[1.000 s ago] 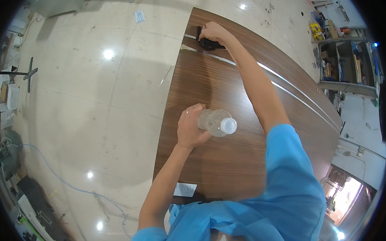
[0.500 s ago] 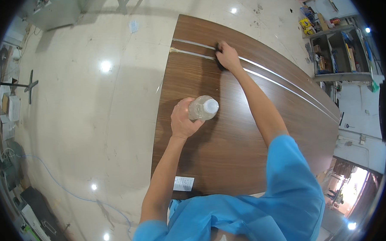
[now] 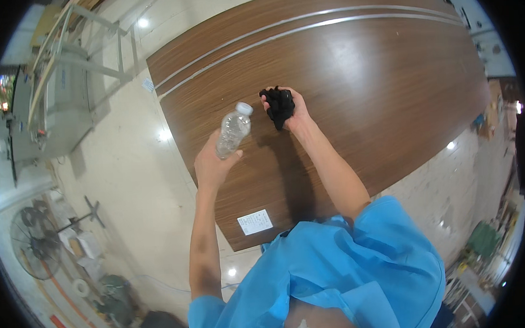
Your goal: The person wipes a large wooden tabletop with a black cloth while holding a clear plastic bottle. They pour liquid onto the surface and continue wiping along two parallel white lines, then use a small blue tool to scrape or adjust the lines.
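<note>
A clear plastic bottle (image 3: 233,132) with a white cap is gripped round its lower part by my left hand (image 3: 211,164). It leans with the cap up and to the right, above the panel. My right hand (image 3: 297,108) is closed round a crumpled black cloth (image 3: 280,106), raised a little to the right of the cap. Beneath both hands lies a large brown wood-grain panel (image 3: 366,112). Two pale metallic strips (image 3: 303,28) run side by side along its far part.
A white printed label (image 3: 255,222) lies on the panel's near left corner. On the left stand a metal frame (image 3: 94,66) and a round fan (image 3: 36,243). Tiled floor (image 3: 134,169) surrounds the panel. Clutter, including a green object (image 3: 484,239), sits at the right.
My right hand has come off the strips and back toward me, turned up with the black cloth showing. My left hand has tilted the bottle. The whole view has swung round.
</note>
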Demonstrator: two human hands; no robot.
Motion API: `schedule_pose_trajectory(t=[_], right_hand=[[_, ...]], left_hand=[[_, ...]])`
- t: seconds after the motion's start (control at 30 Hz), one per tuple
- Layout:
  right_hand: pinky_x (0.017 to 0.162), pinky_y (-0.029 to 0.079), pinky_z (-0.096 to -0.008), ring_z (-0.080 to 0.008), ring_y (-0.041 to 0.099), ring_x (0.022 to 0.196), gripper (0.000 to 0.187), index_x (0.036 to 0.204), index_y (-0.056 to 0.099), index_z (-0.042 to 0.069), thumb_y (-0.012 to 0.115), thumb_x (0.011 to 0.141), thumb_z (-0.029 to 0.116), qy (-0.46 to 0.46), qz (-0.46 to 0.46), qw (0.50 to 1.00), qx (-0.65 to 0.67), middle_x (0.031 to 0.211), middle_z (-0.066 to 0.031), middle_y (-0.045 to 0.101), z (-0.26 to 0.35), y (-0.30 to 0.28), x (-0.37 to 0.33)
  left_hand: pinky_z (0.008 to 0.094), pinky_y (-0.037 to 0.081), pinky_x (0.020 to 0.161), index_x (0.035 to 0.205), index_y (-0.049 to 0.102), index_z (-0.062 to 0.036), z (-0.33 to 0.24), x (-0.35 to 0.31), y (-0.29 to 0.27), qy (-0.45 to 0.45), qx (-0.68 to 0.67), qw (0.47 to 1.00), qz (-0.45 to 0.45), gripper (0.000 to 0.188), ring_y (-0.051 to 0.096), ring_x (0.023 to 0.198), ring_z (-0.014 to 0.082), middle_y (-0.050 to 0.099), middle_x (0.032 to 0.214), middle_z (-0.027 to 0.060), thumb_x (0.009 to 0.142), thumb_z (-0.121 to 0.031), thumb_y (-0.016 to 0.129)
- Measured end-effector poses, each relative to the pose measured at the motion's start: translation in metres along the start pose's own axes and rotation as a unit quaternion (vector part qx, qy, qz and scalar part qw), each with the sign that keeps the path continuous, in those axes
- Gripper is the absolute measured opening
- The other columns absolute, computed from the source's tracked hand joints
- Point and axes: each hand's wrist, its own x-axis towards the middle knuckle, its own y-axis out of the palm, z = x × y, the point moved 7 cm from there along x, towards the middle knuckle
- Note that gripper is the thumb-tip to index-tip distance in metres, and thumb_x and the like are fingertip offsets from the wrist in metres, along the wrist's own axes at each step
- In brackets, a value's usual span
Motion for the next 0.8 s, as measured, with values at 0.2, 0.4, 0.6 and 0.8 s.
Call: schedule_pose_trajectory(t=[0.2,0.4,0.6,0.8], right_hand=[[0.092,0.066,-0.0505,-0.0377,0.073,0.101,0.029,0.104,0.07,-0.004,0.061,0.104,0.024,0.005,0.034,0.998,0.06,0.107,-0.0232,0.073,0.003,0.003,-0.011],[0.096,0.064,-0.0546,-0.0406,0.073,0.102,0.028,0.105,0.068,-0.002,0.058,0.105,0.024,0.01,0.039,0.995,0.09,0.109,-0.0255,0.073,-0.001,-0.007,-0.016],[0.096,0.064,-0.0557,-0.0417,0.073,0.104,0.027,0.105,0.067,-0.001,0.057,0.105,0.024,0.013,0.072,0.992,0.107,0.112,-0.0247,0.073,-0.001,-0.008,-0.021],[0.098,0.063,-0.055,-0.041,0.073,0.106,0.029,0.108,0.067,-0.001,0.058,0.105,0.026,-0.009,0.05,0.994,0.096,0.114,-0.0252,0.073,-0.004,-0.012,-0.026]], left_hand=[[0.047,0.058,0.091,0.142,0.068,-0.0215,-0.073,-0.009,0.005,0.025,0.261,0.957,0.122,0.066,0.075,0.108,0.0355,0.079,0.12,0.012,0.084,-0.047,0.087],[0.0487,0.057,0.084,0.141,0.07,-0.0214,-0.101,-0.008,0.003,0.0,0.352,0.932,0.086,0.068,0.078,0.093,0.0374,0.08,0.093,0.0155,0.082,-0.05,0.088],[0.0506,0.058,0.081,0.139,0.071,-0.0206,-0.111,-0.01,0.007,-0.008,0.404,0.913,0.062,0.064,0.078,0.091,0.0401,0.08,0.092,0.0195,0.083,-0.047,0.087],[0.0503,0.059,0.081,0.131,0.068,-0.0158,-0.119,-0.014,0.003,-0.022,0.42,0.905,0.06,0.053,0.077,0.099,0.038,0.079,0.107,0.0148,0.087,-0.039,0.086]])
